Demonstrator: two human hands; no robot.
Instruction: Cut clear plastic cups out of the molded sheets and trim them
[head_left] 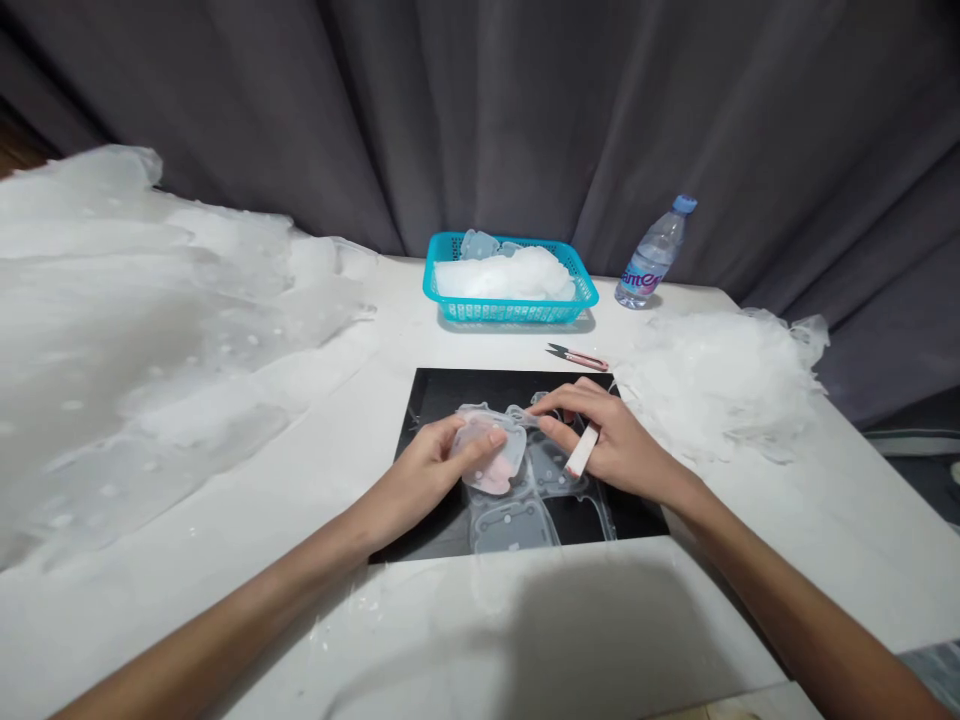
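Note:
My left hand grips a small clear plastic piece over a black mat on the white table. My right hand pinches the top edge of the same piece with thumb and forefinger, and a thin white-and-pink tool lies tucked under its fingers. More clear moulded plastic pieces lie joined on the mat just below both hands.
A turquoise basket holding clear plastic stands behind the mat. Small pink snips lie beside it. A water bottle stands at back right. Heaps of clear plastic lie left and right.

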